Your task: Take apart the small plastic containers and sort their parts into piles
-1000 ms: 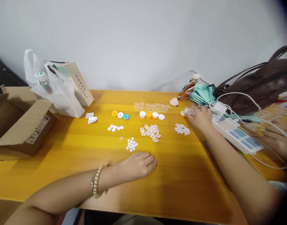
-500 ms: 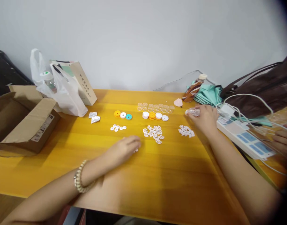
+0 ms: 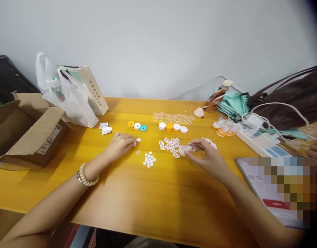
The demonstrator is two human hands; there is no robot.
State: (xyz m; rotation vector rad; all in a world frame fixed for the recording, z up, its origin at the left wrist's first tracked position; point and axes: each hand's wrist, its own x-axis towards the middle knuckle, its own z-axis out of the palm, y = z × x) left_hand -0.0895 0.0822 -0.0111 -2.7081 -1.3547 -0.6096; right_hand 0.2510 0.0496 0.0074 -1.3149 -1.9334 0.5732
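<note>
My right hand (image 3: 206, 153) is closed around a small clear plastic cup (image 3: 187, 149) with a white part at its left end, held over the edge of a pile of white openwork pieces (image 3: 171, 146). My left hand (image 3: 120, 143) bends down to the table, fingers together at a few small white round pieces (image 3: 138, 140). What lies under those fingertips is hidden. Just in front is a cluster of white discs (image 3: 149, 159), with a tiny pale ring piece (image 3: 138, 152) beside it. More openwork pieces (image 3: 211, 143) lie partly behind my right hand.
Behind are clear cups (image 3: 174, 118) and white, orange and teal wheel-like caps (image 3: 169, 127). Capped cups (image 3: 225, 127) sit beside a power strip (image 3: 247, 137). An open carton (image 3: 49, 137) stands left. A tablet (image 3: 267, 193) lies right, near another person's hand (image 3: 316, 151).
My left hand has moved left and back, uncovering the disc cluster. My right hand has come left and nearer with the clear cup, revealing the capped cups. A tablet now shows at right.
</note>
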